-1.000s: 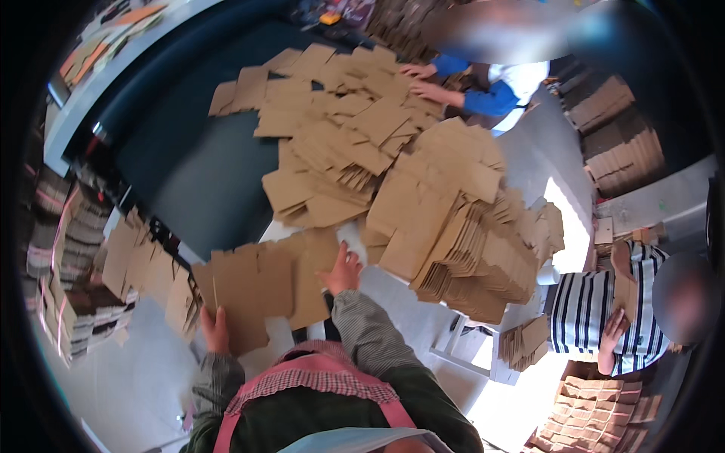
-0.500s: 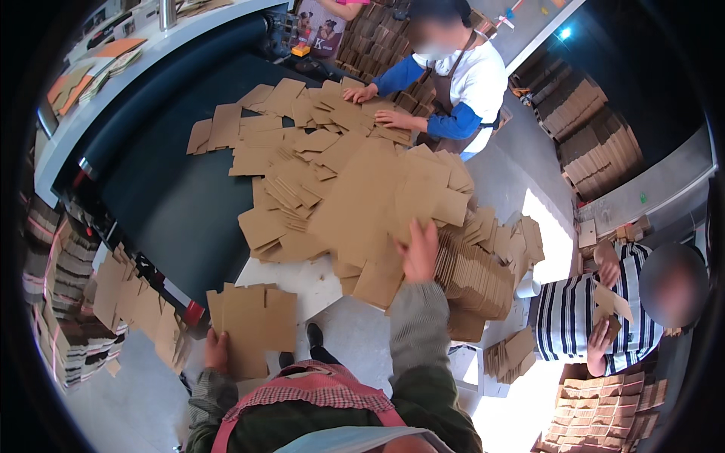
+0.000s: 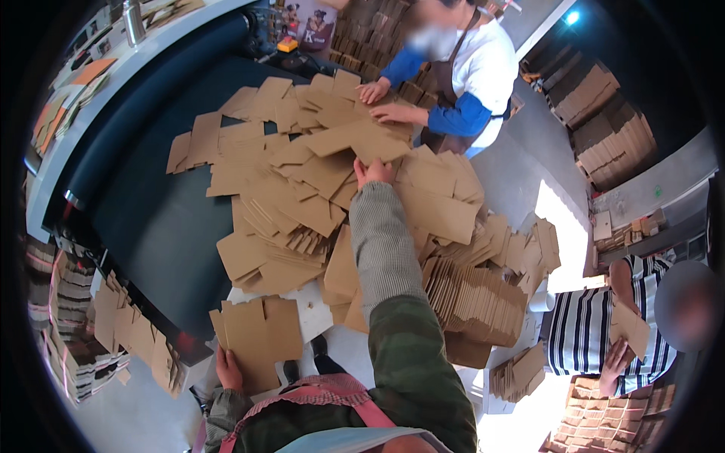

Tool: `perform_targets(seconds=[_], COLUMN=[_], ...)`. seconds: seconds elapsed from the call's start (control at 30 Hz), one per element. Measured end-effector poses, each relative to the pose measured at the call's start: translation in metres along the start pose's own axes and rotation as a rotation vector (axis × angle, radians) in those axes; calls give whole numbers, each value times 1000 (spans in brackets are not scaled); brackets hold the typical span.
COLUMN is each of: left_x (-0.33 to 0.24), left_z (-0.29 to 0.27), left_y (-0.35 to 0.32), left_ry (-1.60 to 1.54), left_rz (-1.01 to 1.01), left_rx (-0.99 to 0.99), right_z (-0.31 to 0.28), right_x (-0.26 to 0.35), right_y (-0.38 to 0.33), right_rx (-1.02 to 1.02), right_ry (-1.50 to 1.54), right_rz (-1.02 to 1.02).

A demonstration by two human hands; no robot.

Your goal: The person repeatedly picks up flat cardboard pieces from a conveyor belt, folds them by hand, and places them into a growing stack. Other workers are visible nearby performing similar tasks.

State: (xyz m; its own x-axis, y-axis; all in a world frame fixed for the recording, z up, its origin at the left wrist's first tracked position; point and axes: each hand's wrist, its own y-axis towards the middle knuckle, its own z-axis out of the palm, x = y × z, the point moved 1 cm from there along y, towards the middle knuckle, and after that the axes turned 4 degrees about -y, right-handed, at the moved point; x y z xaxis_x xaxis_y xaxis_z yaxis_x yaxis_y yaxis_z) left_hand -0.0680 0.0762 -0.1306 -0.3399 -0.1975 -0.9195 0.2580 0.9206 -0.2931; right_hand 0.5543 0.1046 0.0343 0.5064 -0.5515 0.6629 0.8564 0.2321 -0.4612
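My left hand (image 3: 229,370) grips the left edge of a few flat, die-cut cardboard blanks (image 3: 260,343), held near my body at the near side of the table. My right arm reaches far across the heap of loose brown cardboard blanks (image 3: 253,162). There my right hand (image 3: 374,174) has its fingers closed at the near edge of one cardboard blank (image 3: 370,141) on top of the heap. Just beyond it, a co-worker's two hands (image 3: 389,106) rest on the far part of the same heap.
A dark conveyor belt (image 3: 143,204) runs under the heap's left side. At the right stands a row of packed cardboard blanks (image 3: 476,302). A person in a striped shirt (image 3: 581,325) holds a cardboard piece at the far right. Bundled stacks (image 3: 64,317) stand at lower left.
My right hand has moved forward from the heap's near right side to its far middle. My left hand still holds its blanks, slightly lower. The striped-shirt person's cardboard has turned.
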Motion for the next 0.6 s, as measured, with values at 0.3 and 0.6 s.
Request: perform_targets(seconds=[0.3,0.6], left_x=[-32,-49], left_z=[24,51], left_y=[5,17], left_ry=[6,275], left_rz=[-27,87], left_rx=[9,-124], right_z=[-53,-208], right_x=[-16,-8], right_y=[-157,-237], right_rx=[191,-119], right_ry=[-1173,-1703], right_rz=[-825,-595])
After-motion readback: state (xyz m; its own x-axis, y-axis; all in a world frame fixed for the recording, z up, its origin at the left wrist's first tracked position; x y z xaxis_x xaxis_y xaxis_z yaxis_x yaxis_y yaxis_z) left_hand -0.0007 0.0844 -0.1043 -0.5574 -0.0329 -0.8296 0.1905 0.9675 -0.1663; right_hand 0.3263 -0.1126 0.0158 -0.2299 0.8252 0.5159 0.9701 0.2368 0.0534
